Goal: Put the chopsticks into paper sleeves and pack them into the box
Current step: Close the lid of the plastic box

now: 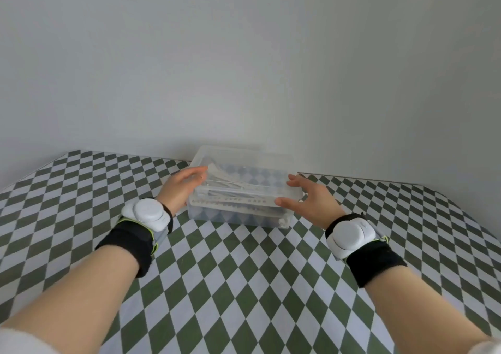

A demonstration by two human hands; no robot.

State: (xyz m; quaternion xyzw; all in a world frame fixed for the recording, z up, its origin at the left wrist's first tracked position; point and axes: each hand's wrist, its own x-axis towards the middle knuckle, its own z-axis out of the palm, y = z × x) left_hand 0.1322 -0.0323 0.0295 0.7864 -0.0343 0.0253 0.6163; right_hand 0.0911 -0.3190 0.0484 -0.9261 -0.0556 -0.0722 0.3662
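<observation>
Box: the clear plastic box (pixel 245 219) sits at the far edge of the table (pixel 244 286), about midway along it, close against the wall (pixel 244 55).
Chopsticks: pale sleeved chopsticks (pixel 230 184) lie lengthwise inside the box, blurred through the plastic; you cannot count them.
Left hand: your left hand (pixel 183 188) lies against the box's left end with fingers straight and together, clamping nothing.
Right hand: your right hand (pixel 309 199) is spread at the box's right end, thumb on the near rim, fingers at the far corner, uncurled.
Wrists: each wrist carries a white round unit (pixel 147 214) on a black strap.
Table cover: green-and-white diamond check.
</observation>
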